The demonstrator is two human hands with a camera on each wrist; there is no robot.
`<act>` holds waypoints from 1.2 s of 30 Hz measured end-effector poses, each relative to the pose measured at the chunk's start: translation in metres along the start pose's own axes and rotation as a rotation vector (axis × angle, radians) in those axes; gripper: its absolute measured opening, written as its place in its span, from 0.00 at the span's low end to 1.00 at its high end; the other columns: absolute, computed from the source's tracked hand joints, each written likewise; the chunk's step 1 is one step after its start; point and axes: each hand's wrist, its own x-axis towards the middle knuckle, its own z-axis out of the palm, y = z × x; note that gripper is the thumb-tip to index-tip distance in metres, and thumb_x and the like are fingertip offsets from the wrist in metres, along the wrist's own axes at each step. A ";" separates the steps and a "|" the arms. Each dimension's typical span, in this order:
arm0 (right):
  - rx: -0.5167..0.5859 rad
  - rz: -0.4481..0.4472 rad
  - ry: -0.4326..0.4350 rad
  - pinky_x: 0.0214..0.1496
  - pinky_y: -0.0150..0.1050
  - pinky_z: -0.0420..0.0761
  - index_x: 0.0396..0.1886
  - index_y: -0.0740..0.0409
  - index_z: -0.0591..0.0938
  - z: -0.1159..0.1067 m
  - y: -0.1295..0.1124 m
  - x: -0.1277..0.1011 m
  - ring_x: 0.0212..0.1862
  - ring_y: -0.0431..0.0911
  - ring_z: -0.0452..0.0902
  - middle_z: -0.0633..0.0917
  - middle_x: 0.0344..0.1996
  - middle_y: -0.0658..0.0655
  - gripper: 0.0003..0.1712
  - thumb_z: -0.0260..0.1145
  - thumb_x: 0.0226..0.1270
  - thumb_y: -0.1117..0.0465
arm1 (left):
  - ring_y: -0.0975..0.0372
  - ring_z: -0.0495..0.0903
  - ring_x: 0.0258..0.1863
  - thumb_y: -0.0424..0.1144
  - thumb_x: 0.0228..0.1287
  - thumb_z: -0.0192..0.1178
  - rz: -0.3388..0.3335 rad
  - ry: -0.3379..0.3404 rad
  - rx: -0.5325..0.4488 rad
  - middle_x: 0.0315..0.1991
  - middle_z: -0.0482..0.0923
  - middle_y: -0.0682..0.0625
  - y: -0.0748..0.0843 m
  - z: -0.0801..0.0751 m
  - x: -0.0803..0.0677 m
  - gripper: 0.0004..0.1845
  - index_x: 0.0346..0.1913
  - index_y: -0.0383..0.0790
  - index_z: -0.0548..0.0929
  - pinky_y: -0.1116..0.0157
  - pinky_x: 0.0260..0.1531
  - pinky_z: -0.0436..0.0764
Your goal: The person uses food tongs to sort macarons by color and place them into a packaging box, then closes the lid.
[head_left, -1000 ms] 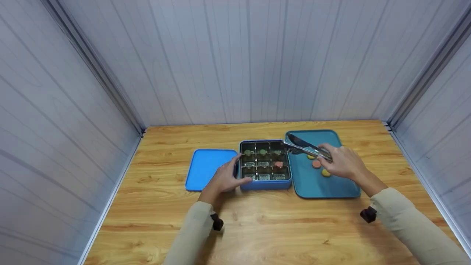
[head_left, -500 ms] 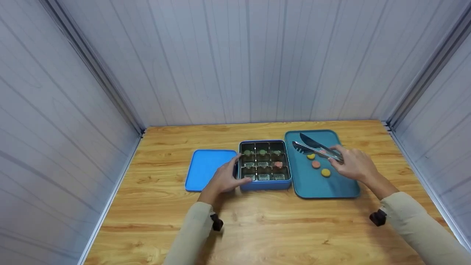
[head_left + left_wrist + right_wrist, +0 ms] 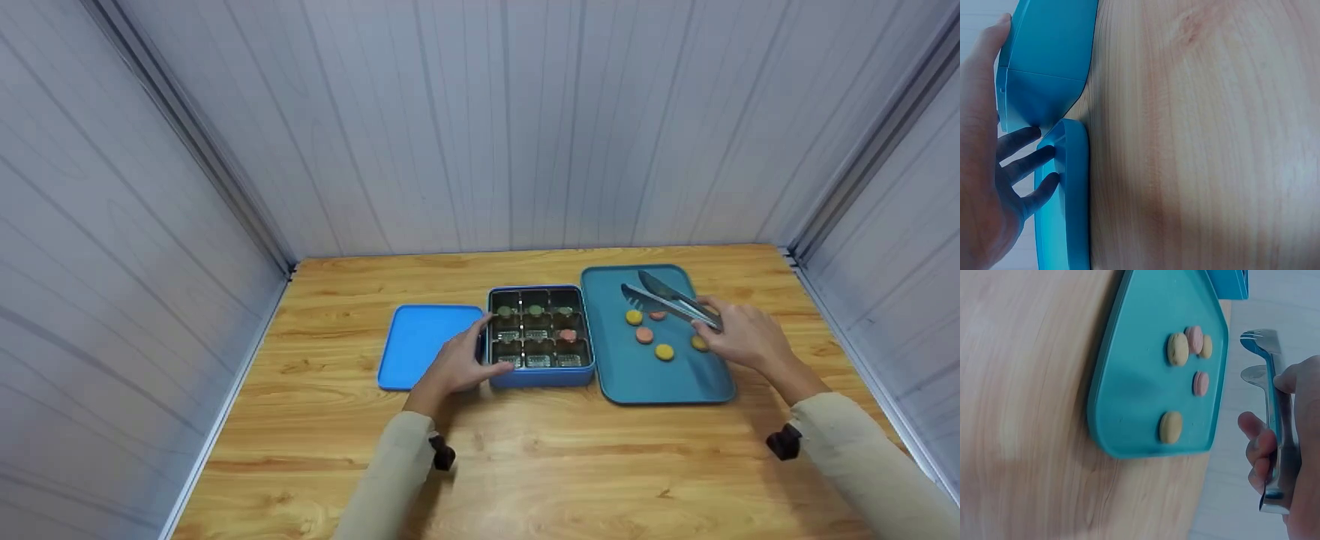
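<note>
My left hand [image 3: 459,361] rests at the left side of a blue box [image 3: 541,377], its thumb at the front rim and its fingers spread. Inside is a divided tray [image 3: 538,334] with three green macarons [image 3: 535,310] along the back row and a pink macaron [image 3: 568,336] at the right of the middle row. My right hand [image 3: 742,337] grips metal food tongs [image 3: 679,304] above a teal tray [image 3: 637,382]. The tongs' tips are apart with nothing between them. Three yellow macarons [image 3: 664,352] and two pink macarons [image 3: 1200,383] lie on the teal tray.
A flat blue lid [image 3: 420,345] lies on the wooden table [image 3: 525,465], left of the box and partly behind my left hand. The teal tray stands close against the box's right side. White panel walls [image 3: 465,135] enclose the table.
My right hand has moved right with the tongs, from the box's back right corner to over the teal tray, uncovering more macarons. The left hand has stayed in place.
</note>
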 end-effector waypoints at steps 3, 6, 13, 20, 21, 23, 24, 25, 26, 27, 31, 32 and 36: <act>0.000 0.016 0.001 0.22 0.41 0.65 0.76 0.61 0.81 0.001 0.005 0.000 0.20 0.47 0.68 0.79 0.20 0.55 0.30 0.66 0.85 0.49 | 0.36 0.70 0.85 0.65 0.67 0.76 0.004 -0.002 0.001 0.87 0.68 0.36 0.001 -0.001 0.000 0.59 0.93 0.52 0.57 0.31 0.83 0.70; 0.005 0.029 0.002 0.23 0.41 0.66 0.76 0.63 0.81 0.002 0.011 0.001 0.22 0.48 0.70 0.81 0.24 0.58 0.31 0.67 0.85 0.48 | 0.36 0.69 0.86 0.66 0.68 0.75 -0.001 -0.010 0.006 0.88 0.67 0.36 0.001 -0.001 0.000 0.59 0.93 0.53 0.56 0.31 0.83 0.70; 0.013 0.048 0.020 0.23 0.41 0.64 0.72 0.63 0.81 0.008 0.019 0.000 0.22 0.48 0.68 0.77 0.21 0.56 0.28 0.67 0.83 0.50 | 0.36 0.68 0.86 0.67 0.68 0.75 -0.016 -0.016 0.014 0.88 0.66 0.36 0.001 -0.001 0.000 0.59 0.93 0.54 0.56 0.31 0.84 0.69; 0.003 0.066 0.010 0.24 0.41 0.63 0.72 0.61 0.81 0.015 0.022 -0.001 0.21 0.47 0.68 0.74 0.18 0.53 0.27 0.67 0.83 0.51 | 0.36 0.67 0.87 0.68 0.68 0.74 -0.015 -0.017 0.019 0.89 0.64 0.37 0.001 -0.001 -0.001 0.59 0.93 0.54 0.56 0.31 0.85 0.68; 0.005 0.071 0.004 0.24 0.41 0.63 0.72 0.61 0.81 0.016 0.022 -0.002 0.21 0.47 0.68 0.75 0.18 0.53 0.27 0.67 0.83 0.51 | 0.36 0.67 0.87 0.68 0.68 0.74 -0.014 -0.018 0.019 0.90 0.64 0.37 0.001 -0.001 -0.001 0.59 0.93 0.54 0.55 0.31 0.85 0.68; 0.010 0.079 -0.009 0.26 0.41 0.64 0.73 0.61 0.80 0.017 0.022 -0.002 0.22 0.47 0.69 0.75 0.19 0.53 0.28 0.67 0.83 0.51 | 0.36 0.67 0.87 0.68 0.68 0.74 -0.013 -0.018 0.018 0.90 0.64 0.38 0.001 -0.001 -0.001 0.59 0.93 0.54 0.55 0.31 0.85 0.68; 0.014 0.083 -0.014 0.26 0.42 0.64 0.73 0.61 0.80 0.018 0.022 -0.002 0.22 0.47 0.69 0.75 0.19 0.53 0.28 0.67 0.83 0.51 | 0.36 0.67 0.87 0.68 0.68 0.74 -0.012 -0.018 0.016 0.90 0.64 0.38 0.001 -0.001 -0.001 0.59 0.93 0.54 0.55 0.31 0.85 0.68; 0.017 0.084 -0.018 0.26 0.42 0.64 0.73 0.62 0.80 0.019 0.022 -0.002 0.22 0.47 0.70 0.76 0.19 0.53 0.28 0.67 0.83 0.52 | 0.36 0.67 0.87 0.68 0.68 0.74 -0.011 -0.019 0.014 0.90 0.64 0.38 0.001 -0.001 -0.001 0.59 0.93 0.54 0.55 0.31 0.85 0.68; 0.020 0.084 -0.020 0.26 0.42 0.64 0.73 0.62 0.80 0.020 0.022 -0.002 0.22 0.47 0.70 0.76 0.20 0.53 0.28 0.67 0.83 0.52 | 0.36 0.67 0.87 0.67 0.68 0.74 -0.009 -0.020 0.010 0.90 0.64 0.38 0.001 -0.001 -0.001 0.59 0.93 0.54 0.55 0.31 0.84 0.68; 0.023 0.084 -0.022 0.26 0.41 0.65 0.73 0.63 0.80 0.021 0.022 -0.003 0.22 0.47 0.70 0.76 0.20 0.54 0.28 0.67 0.83 0.52 | 0.36 0.67 0.87 0.67 0.69 0.74 -0.007 -0.020 0.007 0.89 0.64 0.38 0.001 -0.001 -0.001 0.59 0.93 0.53 0.55 0.31 0.84 0.69; 0.026 0.076 -0.028 0.25 0.41 0.66 0.72 0.62 0.80 0.022 0.023 -0.004 0.22 0.47 0.70 0.77 0.22 0.55 0.26 0.66 0.83 0.53 | 0.36 0.69 0.86 0.66 0.68 0.74 0.000 -0.014 -0.001 0.89 0.66 0.37 0.001 -0.001 0.000 0.59 0.93 0.52 0.56 0.31 0.83 0.70; 0.026 0.074 -0.029 0.25 0.41 0.66 0.72 0.62 0.80 0.022 0.024 -0.004 0.22 0.47 0.70 0.77 0.22 0.55 0.26 0.66 0.83 0.53 | 0.36 0.69 0.86 0.66 0.68 0.74 0.001 -0.012 -0.001 0.88 0.66 0.37 0.001 -0.001 0.000 0.59 0.93 0.52 0.56 0.31 0.83 0.70; 0.024 0.071 -0.029 0.25 0.41 0.65 0.69 0.61 0.81 0.023 0.024 -0.005 0.22 0.47 0.69 0.76 0.21 0.54 0.23 0.66 0.83 0.54 | 0.37 0.69 0.86 0.68 0.67 0.74 -0.003 -0.010 0.006 0.89 0.66 0.38 0.000 -0.001 0.000 0.60 0.93 0.52 0.56 0.32 0.84 0.70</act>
